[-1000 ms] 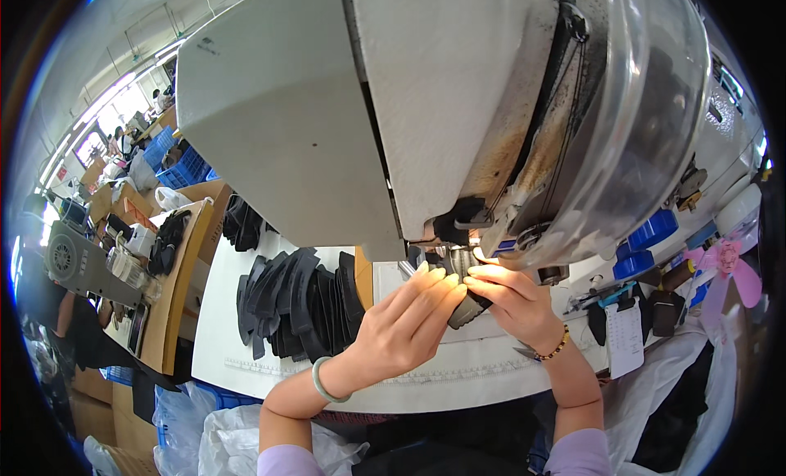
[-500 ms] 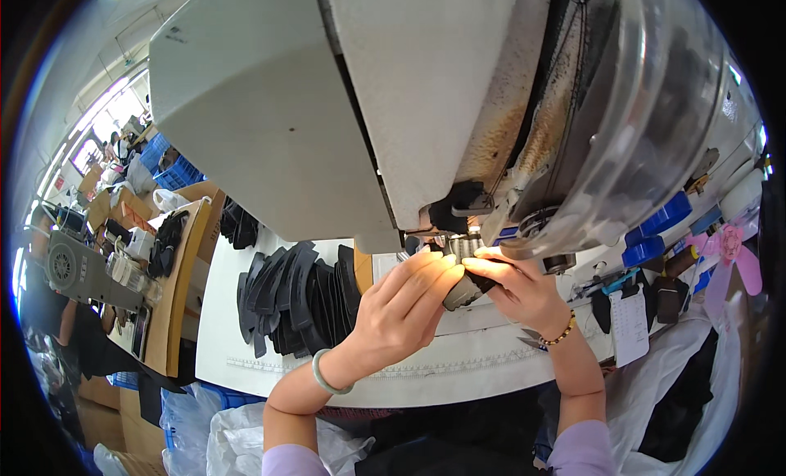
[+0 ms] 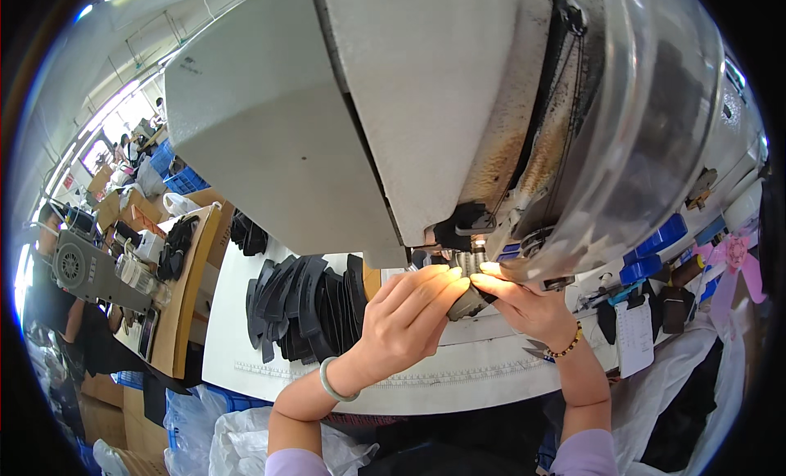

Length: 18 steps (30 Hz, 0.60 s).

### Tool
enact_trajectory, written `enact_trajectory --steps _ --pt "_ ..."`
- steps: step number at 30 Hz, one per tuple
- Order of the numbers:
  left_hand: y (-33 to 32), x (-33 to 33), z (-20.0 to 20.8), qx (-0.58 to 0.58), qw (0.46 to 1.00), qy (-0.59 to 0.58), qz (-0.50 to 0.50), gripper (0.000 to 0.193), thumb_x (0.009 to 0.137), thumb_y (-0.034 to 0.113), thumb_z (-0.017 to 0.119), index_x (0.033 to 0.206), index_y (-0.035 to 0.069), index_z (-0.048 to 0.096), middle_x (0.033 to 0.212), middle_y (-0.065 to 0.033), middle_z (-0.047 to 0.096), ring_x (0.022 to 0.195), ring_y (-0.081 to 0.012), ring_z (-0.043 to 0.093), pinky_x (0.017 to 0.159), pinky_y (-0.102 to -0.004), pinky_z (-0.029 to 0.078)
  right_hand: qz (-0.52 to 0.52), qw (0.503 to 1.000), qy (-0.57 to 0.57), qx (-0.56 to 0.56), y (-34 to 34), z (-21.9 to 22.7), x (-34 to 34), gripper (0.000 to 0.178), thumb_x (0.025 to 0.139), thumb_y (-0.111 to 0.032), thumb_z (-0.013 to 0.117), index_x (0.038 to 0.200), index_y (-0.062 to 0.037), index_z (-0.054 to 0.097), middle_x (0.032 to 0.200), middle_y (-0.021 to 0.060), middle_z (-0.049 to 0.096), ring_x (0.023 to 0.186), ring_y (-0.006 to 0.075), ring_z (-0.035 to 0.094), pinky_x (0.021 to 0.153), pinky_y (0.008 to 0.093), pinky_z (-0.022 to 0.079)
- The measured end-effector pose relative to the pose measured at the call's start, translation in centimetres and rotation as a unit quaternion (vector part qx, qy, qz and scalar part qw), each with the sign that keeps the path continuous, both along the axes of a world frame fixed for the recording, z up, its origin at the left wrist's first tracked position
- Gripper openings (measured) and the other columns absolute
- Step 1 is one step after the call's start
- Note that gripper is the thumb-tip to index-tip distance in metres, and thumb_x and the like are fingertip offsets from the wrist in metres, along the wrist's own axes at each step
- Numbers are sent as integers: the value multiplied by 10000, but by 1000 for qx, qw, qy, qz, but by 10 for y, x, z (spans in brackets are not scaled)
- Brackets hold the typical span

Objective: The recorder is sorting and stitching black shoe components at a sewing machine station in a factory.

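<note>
Under the head of a large grey sewing machine [image 3: 270,132], both my hands meet at the lit presser foot and needle area [image 3: 479,248]. My left hand [image 3: 411,314] has its fingers pressed together at the left of the foot. From the right, my right hand [image 3: 530,311] pinches with thumb and forefinger. Between the fingertips a small dark piece [image 3: 484,295] shows, mostly covered by my fingers. Just below the fingertips is a grey metal machine bed [image 3: 468,306]. A pile of curved black cut pieces [image 3: 307,308] lies left of my left hand on the white table [image 3: 233,333].
A printed ruler strip [image 3: 458,374] runs along the table's front edge. Scissors [image 3: 538,350] lie by my right wrist. Farther right are blue trays [image 3: 655,243], a notepad [image 3: 634,337] and a pink fan [image 3: 733,259]. At left, a person stands near another machine [image 3: 90,267].
The whole view has shifted slightly right and down. My hands keep their grip at the presser foot, with the right fingers a little more closed together.
</note>
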State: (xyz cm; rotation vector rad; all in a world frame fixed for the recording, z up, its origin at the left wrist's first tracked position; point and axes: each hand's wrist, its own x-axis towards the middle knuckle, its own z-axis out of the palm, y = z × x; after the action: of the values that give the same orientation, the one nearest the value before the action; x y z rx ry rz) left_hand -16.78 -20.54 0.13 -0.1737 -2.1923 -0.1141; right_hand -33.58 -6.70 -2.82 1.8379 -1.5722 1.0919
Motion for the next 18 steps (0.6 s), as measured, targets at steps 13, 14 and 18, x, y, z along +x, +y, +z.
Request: enact_trajectory --steps 13,14,18 --pt "-5 -5 1 -17 1000 8 9 452 612 -13 660 1063 -20 634 1003 -106 626 950 -250 600 757 -359 476 -24 999 -2 -23 -6 0 0 341 687 30 739 998 -109 714 1020 45 681 902 176 645 769 291 526" --pt "-6 -4 1 -16 1000 8 7 454 612 -13 660 1065 -19 633 1000 -104 625 953 -250 600 751 -358 476 -33 999 1 -22 -6 -1 1 349 690 29 737 1008 -113 712 1021 45 681 897 173 648 768 292 527" --pt "-6 -3 0 -15 1000 0 7 459 610 -8 664 1068 -15 634 997 -101 625 953 -249 599 749 -358 476 -22 999 13 -28 -4 -3 -3 378 684 18 744 1034 -119 705 1039 46 676 891 177 651 764 286 536"
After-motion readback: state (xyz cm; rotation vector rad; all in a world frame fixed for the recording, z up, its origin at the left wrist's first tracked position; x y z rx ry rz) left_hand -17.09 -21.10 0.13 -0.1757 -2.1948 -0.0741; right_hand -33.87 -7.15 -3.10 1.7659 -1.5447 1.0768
